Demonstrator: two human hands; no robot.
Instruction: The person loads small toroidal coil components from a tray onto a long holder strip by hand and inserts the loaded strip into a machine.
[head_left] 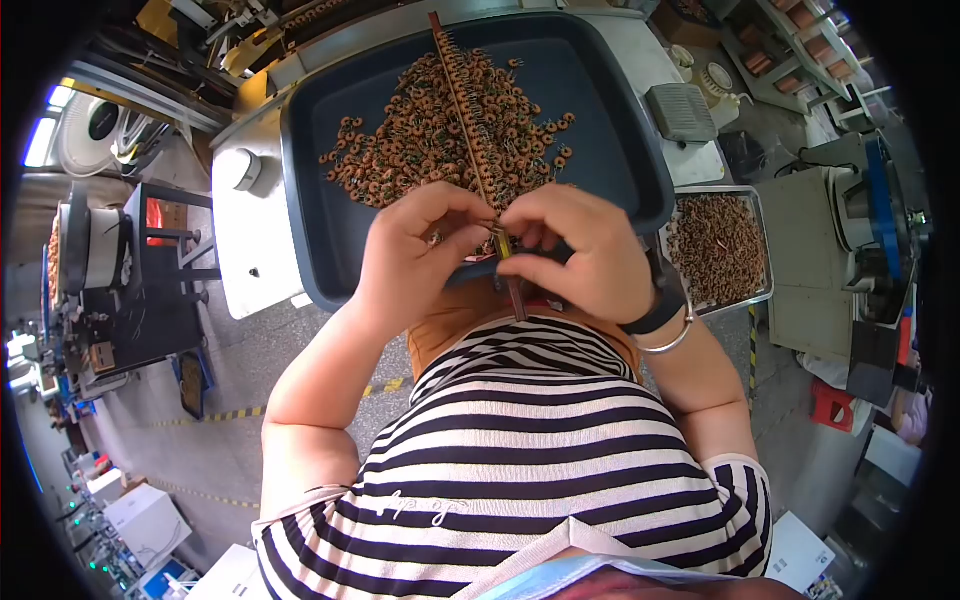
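Note:
A long, narrow brown strip (462, 110) runs from the far rim of a dark tray (610, 130) down to my waist. Small copper-coloured ring coils with wire legs sit in a row along its upper part. My left hand (425, 240) is closed, with thumb and index finger pinched at the strip; the small piece between them is mostly hidden. My right hand (585, 245) grips the strip's lower part between curled index finger and thumb, beside a yellow section (504, 245). A heap of loose ring coils (410, 135) lies under and around the strip.
The tray rests on a white table (245, 225) holding a small white round object (240, 170). At right stands a metal tray of more small coils (718, 245). A grey box (682, 112) is at the back right, and a fan (95, 130) at the left.

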